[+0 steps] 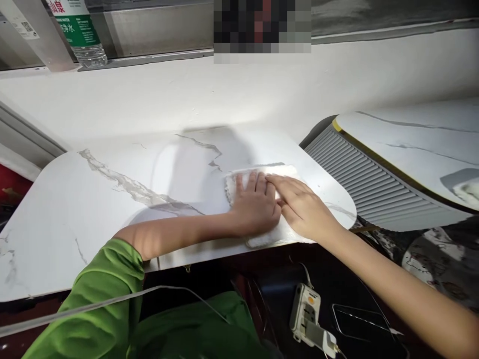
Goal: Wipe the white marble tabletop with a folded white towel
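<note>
A white cloth [286, 172] lies flat on the white marble tabletop [123, 199], near its right front corner. My left hand [256, 204] rests palm down on the cloth, fingers stretched forward and slightly apart. My right hand [301, 204] lies flat beside it on the cloth, fingers extended towards the left and touching the left hand's fingers. Both hands press on the cloth and grip nothing. My left sleeve is green and pushed up to the elbow.
A water bottle [80, 35] stands on the ledge at the back left. A second marble-topped table [411, 144] with a grey ribbed side [366, 184] sits to the right. Below the table edge lie a power strip with a plug [307, 314], a dark tray [359, 324] and a thin white cable [112, 300].
</note>
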Demonstrator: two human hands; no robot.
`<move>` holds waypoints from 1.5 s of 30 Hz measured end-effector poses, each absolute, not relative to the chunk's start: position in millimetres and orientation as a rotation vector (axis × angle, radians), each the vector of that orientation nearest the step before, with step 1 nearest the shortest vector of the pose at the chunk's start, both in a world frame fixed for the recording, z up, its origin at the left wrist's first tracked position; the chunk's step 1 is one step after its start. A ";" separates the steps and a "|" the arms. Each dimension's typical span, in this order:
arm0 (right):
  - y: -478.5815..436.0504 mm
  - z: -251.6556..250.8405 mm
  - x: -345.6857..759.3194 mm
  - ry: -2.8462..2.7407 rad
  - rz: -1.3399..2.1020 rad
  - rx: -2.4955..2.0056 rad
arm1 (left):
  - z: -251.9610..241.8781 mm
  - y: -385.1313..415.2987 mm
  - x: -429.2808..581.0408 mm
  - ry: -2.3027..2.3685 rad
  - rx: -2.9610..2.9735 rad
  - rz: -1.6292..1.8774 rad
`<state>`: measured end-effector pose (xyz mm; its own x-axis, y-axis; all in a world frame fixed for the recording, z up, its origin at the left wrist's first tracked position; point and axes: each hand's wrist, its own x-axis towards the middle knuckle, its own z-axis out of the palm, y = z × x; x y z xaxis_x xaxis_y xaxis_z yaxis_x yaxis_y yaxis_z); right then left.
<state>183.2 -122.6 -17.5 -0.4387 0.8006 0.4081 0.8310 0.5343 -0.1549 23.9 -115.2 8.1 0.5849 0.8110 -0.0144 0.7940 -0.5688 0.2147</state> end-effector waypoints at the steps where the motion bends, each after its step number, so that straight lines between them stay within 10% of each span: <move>1: -117.4 -17.2 183.3 -2.342 -0.082 -1.329 | 7.6 -111.1 24.6 1.343 2.617 0.137; 19: 109.0 -20.9 166.4 -2.245 -0.001 -1.433 | -0.4 83.9 28.6 1.653 2.520 0.316; 45: -106.3 -19.4 245.0 -2.242 0.000 -1.421 | -4.3 -97.9 81.5 1.268 2.782 0.397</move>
<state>245.0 -106.3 -19.4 -0.3440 0.8516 0.3955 0.8518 0.4603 -0.2503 81.5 -97.9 -4.3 0.6288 0.7492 0.2083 0.7340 -0.6603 0.1590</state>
